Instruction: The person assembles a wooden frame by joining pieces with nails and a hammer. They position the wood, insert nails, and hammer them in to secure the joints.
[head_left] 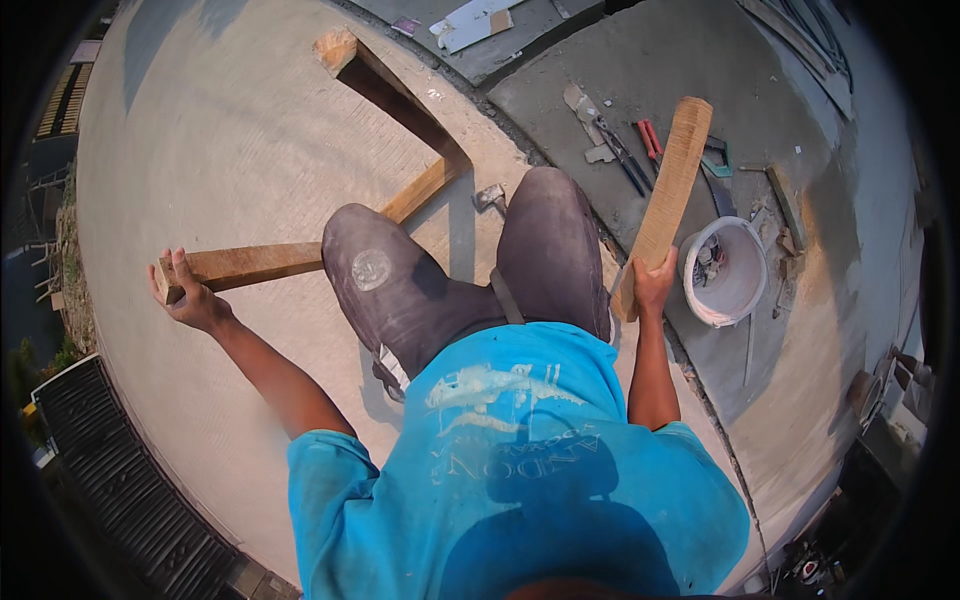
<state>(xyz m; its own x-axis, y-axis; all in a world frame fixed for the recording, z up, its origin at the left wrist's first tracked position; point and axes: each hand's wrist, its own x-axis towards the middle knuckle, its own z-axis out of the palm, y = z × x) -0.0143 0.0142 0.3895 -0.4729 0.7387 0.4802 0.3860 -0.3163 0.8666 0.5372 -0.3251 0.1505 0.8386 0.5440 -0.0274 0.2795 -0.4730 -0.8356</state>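
Observation:
At the left, my left hand [194, 296] is wrapped around the end of a wooden beam [255, 264], which runs right until my knee hides it. Past the knee a length of timber [425, 190] shows, meeting another wooden piece [395, 98] at a corner; whether it is the same beam as in my left hand I cannot tell. My right hand [653, 284] grips a separate wooden plank [675, 185] near its lower end, beside my right knee. Between my knees lies a hammer [490, 198], its handle mostly out of sight.
Right of the plank stands a white bucket [697, 290] with small things inside. Beyond it lie long-handled cutters [624, 158], a red-handled tool [650, 140] and a green-handled saw [716, 160]. Wood scraps [788, 210] lie beside the bucket. A dark ribbed roof [120, 480] shows lower left.

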